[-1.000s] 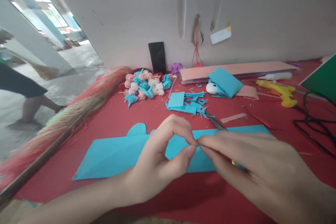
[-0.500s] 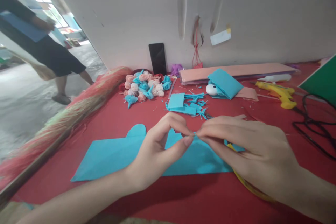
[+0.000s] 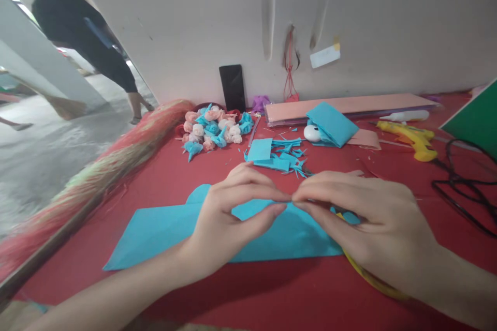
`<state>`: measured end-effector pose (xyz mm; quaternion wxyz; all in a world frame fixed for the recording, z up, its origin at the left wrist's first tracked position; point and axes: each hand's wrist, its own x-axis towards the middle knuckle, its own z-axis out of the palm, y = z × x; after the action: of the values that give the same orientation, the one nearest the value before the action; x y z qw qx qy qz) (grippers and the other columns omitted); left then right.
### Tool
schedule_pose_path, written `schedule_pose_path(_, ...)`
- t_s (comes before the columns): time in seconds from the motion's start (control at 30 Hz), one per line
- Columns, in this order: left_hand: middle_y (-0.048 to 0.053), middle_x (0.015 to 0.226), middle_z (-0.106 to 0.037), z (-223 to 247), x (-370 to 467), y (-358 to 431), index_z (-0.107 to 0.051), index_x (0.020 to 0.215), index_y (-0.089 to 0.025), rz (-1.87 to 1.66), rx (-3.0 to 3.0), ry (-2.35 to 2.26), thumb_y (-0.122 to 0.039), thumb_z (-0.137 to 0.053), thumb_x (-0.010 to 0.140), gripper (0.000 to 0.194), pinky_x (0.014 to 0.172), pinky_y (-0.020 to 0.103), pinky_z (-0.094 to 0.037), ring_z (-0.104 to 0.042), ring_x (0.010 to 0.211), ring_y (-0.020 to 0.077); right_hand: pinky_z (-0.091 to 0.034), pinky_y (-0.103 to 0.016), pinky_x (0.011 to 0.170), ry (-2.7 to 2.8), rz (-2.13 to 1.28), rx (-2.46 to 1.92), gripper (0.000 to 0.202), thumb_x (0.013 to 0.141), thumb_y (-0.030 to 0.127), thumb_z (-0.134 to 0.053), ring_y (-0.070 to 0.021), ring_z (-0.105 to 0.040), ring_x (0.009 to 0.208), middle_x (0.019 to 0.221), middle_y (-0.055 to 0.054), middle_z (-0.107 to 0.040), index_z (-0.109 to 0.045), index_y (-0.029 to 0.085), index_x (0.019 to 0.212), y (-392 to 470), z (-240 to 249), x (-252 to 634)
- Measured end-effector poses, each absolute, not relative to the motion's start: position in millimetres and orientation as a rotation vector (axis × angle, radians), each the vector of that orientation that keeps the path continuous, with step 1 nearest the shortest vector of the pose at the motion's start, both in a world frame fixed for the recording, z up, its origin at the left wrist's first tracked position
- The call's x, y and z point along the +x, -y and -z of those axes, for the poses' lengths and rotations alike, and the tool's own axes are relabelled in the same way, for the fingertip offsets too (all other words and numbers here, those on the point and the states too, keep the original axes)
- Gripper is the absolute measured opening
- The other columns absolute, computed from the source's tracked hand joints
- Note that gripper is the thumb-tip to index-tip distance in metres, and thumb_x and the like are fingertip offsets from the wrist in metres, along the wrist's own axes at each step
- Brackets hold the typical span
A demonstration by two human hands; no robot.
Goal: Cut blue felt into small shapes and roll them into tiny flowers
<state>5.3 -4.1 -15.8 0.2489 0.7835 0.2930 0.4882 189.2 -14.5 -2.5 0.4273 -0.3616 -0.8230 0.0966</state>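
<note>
Head view: fingertips met above the blue paper (image 3: 155,232).
I saw the left hand (image 3: 229,212) and right hand (image 3: 373,217) tip to tip, each thumb and forefinger nearly together; I couldn't tell whether they clamped anything.

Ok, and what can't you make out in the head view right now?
In the head view:
- Anything pinched between the left hand and right hand: too small, covered by fingertips.
- The rest of the yellow handle: hidden by the right hand.
- Writing, if any, on the white label: too blurred.
- The green board's far end: cut off by the right edge.
</note>
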Motion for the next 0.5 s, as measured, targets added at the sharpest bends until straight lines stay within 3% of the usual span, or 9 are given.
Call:
schedule_pose_path(0.17, 0.001, 0.072, -0.066, 16.0, 5.6, 2.7, -0.071, 0.078, -0.019, -1.315, 2.097, -0.794, -0.008, -0.066, 0.073, 0.013, 0.077, 0.031, -0.045, -0.059, 0.067, 0.0127, -0.039, -0.010, 0.043, 2.014, -0.694, -1.077, 0.015, 0.077, 0.010, -0.059, -0.0026, -0.052, 0.049, 0.059, 0.009, -0.060, -0.062, 0.022, 0.068, 11.5, -3.4, 188.3)
schedule_pose_path(0.27, 0.001, 0.072, -0.066, 17.8, 4.7, 1.9, -0.071, 0.078, -0.019, -1.291, 2.066, -0.781, -0.007, -0.066, 0.073, 0.014, 0.074, 0.032, -0.045, -0.058, 0.066, 0.0131, -0.040, -0.011, 0.042, 2.000, -0.858, -1.117, 0.012, 0.077, 0.015, -0.060, -0.0027, -0.051, 0.044, 0.058, 0.009, -0.058, -0.063, 0.023, 0.068, 11.2, -3.4, 188.9)
schedule_pose_path(0.5, 0.001, 0.068, -0.066, 20.5, 3.2, 1.0, -0.071, 0.073, -0.019, -1.305, 2.030, -0.780, -0.007, -0.067, 0.072, 0.012, 0.070, 0.032, -0.046, -0.057, 0.064, 0.0132, -0.040, -0.011, 0.044, 2.048, -0.663, -1.116, 0.011, 0.072, 0.011, -0.064, -0.0033, -0.052, 0.049, 0.061, 0.008, -0.062, -0.063, 0.021, 0.068, 14.9, -2.4, 185.0)
